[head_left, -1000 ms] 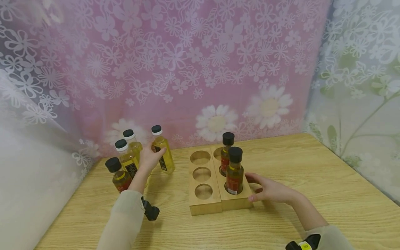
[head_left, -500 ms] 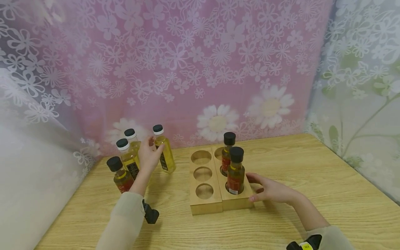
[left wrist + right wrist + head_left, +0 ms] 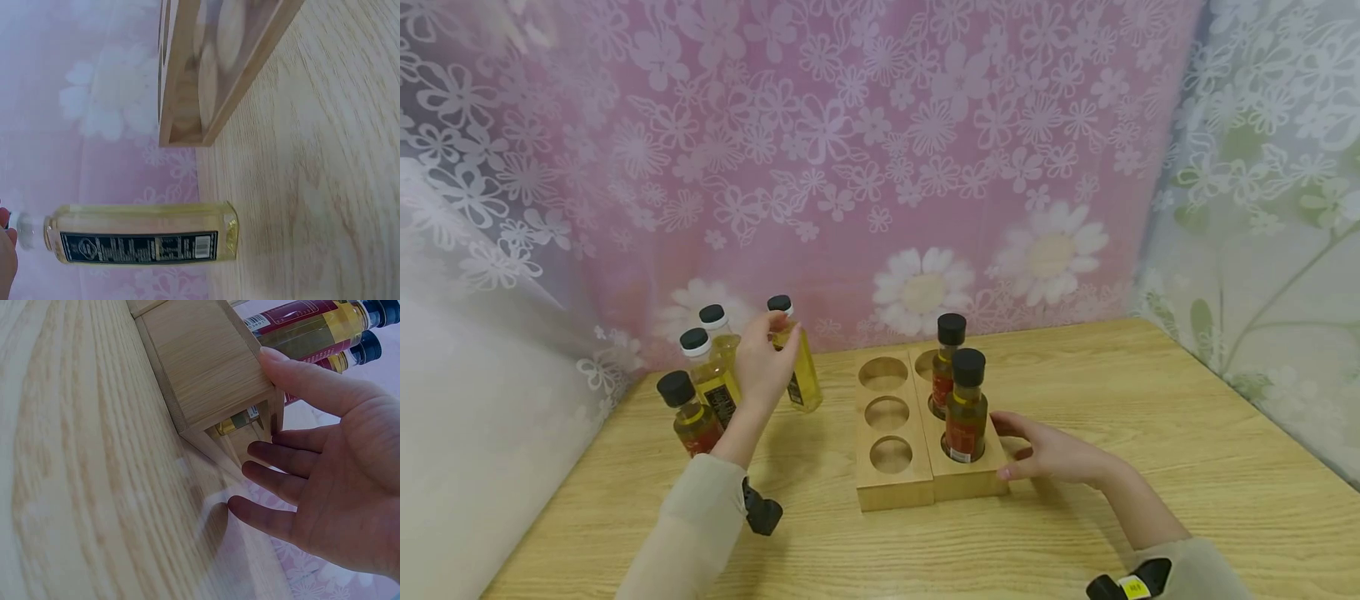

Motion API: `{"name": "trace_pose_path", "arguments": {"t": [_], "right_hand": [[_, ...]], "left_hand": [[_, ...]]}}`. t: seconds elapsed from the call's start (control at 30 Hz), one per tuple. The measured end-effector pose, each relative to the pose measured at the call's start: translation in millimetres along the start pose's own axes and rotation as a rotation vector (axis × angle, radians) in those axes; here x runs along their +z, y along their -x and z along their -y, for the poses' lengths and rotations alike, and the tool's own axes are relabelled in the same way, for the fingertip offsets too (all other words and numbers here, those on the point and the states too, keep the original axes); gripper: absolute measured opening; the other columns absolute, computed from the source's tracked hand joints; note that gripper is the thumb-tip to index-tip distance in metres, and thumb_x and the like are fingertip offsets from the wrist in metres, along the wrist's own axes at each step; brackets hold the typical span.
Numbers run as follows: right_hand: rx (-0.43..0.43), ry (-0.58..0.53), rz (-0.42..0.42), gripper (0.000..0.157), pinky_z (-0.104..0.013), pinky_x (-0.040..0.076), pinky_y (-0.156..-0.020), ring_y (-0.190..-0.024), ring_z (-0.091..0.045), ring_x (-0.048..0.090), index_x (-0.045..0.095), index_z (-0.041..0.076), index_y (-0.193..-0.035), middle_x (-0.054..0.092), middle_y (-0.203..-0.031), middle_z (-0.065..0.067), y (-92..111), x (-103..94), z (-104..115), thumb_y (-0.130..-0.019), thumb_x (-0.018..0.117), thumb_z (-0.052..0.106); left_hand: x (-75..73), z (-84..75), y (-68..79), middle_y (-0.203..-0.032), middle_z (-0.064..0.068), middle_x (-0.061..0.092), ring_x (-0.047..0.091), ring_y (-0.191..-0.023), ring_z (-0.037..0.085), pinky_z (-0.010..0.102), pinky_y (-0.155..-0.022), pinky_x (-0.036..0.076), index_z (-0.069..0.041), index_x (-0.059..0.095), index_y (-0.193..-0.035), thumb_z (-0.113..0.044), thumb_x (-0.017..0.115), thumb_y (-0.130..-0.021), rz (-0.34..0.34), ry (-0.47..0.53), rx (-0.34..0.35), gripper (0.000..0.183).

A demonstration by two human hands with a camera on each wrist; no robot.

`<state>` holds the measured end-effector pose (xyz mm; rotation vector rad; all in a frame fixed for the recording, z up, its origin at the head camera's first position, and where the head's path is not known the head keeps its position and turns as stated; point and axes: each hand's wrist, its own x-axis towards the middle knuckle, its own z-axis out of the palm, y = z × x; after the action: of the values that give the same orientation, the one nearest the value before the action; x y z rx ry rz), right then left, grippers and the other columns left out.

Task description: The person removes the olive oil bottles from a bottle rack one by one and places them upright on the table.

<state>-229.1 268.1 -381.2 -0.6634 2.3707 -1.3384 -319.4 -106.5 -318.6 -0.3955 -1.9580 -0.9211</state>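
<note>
My left hand [image 3: 762, 367] pinches the dark-and-white capped top of a clear bottle of yellow oil [image 3: 805, 383]. In the left wrist view, fingertips [image 3: 7, 230] meet at the cap, and the oil bottle's black label [image 3: 140, 247] faces the camera. My right hand [image 3: 1058, 450] is at the right-hand wooden bottle rack [image 3: 973, 485], its thumb touching the front corner and its other fingers loosely bent by the side. Two red-labelled bottles with black caps, a front one [image 3: 964, 427] and a rear one [image 3: 943, 385], stand in that rack's holes.
Against it on the left lies a second wooden rack [image 3: 895, 497] with three vacant round holes. Left of my left hand stand two more yellow oil bottles, one nearer [image 3: 715, 392] and one behind [image 3: 727, 346], plus a red-labelled bottle [image 3: 696, 429]. A pink floral curtain [image 3: 850, 208] hangs behind the table.
My left hand has let go of the oil bottle's body and slid up to its capped top. That bottle stays in about the same place. The right hand has not moved.
</note>
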Motion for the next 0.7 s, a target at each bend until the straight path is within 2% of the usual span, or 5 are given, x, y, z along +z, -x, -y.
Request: {"name": "trace_pose_path", "arguments": {"t": [0.13,0.27,0.37,0.57,0.7], "right_hand": [[-0.002,0.007,-0.004,0.088,-0.056,0.035,-0.096,-0.131,-0.048,0.022,0.013,-0.010,-0.143,0.022,-0.143,-0.033,0,0.0,0,-0.084,0.069,0.023],[-0.004,0.010,-0.001,0.088,-0.055,0.035,-0.096,-0.130,-0.048,0.022,0.013,-0.010,-0.143,0.022,-0.143,-0.033,-1,0.1,-1,-0.084,0.069,0.023],[-0.004,0.009,0.000,0.088,-0.055,0.035,-0.096,-0.130,-0.048,0.022,0.012,-0.010,-0.143,0.022,-0.143,-0.033,-1,-0.1,0,-0.084,0.069,0.023],[-0.005,0.003,0.000,0.088,-0.056,0.035,-0.096,-0.130,-0.048,0.022,0.013,-0.010,-0.143,0.022,-0.143,-0.033,0,-0.7,1,-0.084,0.069,0.023],[-0.015,-0.009,0.010,0.088,-0.056,0.034,-0.096,-0.131,-0.048,0.021,0.012,-0.010,-0.143,0.021,-0.143,-0.033,0,-0.3,1,-0.085,0.069,0.022]], "left_hand": [[5.0,-10.1,-1.3,-0.085,0.015,0.065,0.061,-0.078,0.028,0.041,-0.071,0.051,0.004,0.064,-0.098,-0.007,0.070,-0.081,0.024,0.019,0.073,0.021],[11.0,-19.3,-0.7,-0.082,0.014,0.066,0.061,-0.074,0.028,0.039,-0.068,0.051,0.003,0.065,-0.096,-0.006,0.070,-0.080,0.068,0.046,0.105,0.019],[16.0,-26.7,0.7,-0.081,0.013,0.065,0.061,-0.074,0.026,0.040,-0.067,0.051,0.002,0.064,-0.097,-0.008,0.070,-0.081,0.141,0.077,0.085,0.020],[27.7,-42.2,5.3,-0.086,0.012,0.064,0.060,-0.079,0.023,0.037,-0.072,0.050,-0.001,0.063,-0.104,-0.016,0.071,-0.083,0.323,0.114,-0.004,0.027],[36.1,-51.5,9.2,-0.087,0.008,0.064,0.061,-0.081,0.022,0.036,-0.073,0.050,-0.003,0.063,-0.106,-0.020,0.071,-0.083,0.415,0.086,0.005,0.031]]}}
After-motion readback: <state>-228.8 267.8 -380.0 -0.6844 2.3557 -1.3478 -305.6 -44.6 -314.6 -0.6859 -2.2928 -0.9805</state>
